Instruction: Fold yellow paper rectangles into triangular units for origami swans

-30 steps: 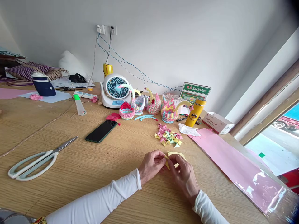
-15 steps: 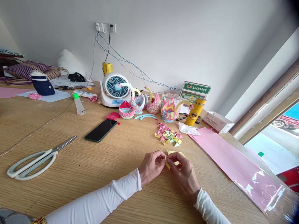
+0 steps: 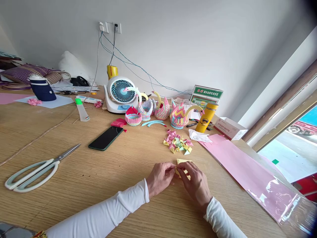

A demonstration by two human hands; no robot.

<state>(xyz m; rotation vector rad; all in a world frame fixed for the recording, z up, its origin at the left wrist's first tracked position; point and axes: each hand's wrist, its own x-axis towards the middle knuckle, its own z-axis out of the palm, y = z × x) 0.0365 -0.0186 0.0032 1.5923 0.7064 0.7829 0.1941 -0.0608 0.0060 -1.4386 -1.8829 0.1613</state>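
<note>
Between my fingertips is a small piece of yellow paper [image 3: 176,171], mostly covered by the fingers. My left hand [image 3: 160,177] pinches it from the left, and my right hand [image 3: 194,180] pinches it from the right. Partly under my right hand lies a pale yellow paper stack [image 3: 182,161] on the table. Just beyond is a pile of folded paper triangles [image 3: 177,142] in pink, yellow and pale green. Behind the pile stand folded-paper swans [image 3: 178,117] in several colours, beside a round paper basket [image 3: 133,118] and blue curved strips [image 3: 153,123].
Scissors [image 3: 44,170] lie at the left, a phone [image 3: 106,138] at centre left. A glue bottle [image 3: 82,110] and a fan [image 3: 121,94] stand farther back. To the right are a yellow canister [image 3: 207,118], a sticky note box [image 3: 229,128] and pink paper in plastic [image 3: 247,175].
My fingers have shifted slightly on the yellow paper, which now shows less between them. The whole view has moved a little. Other things on the table stay put.
</note>
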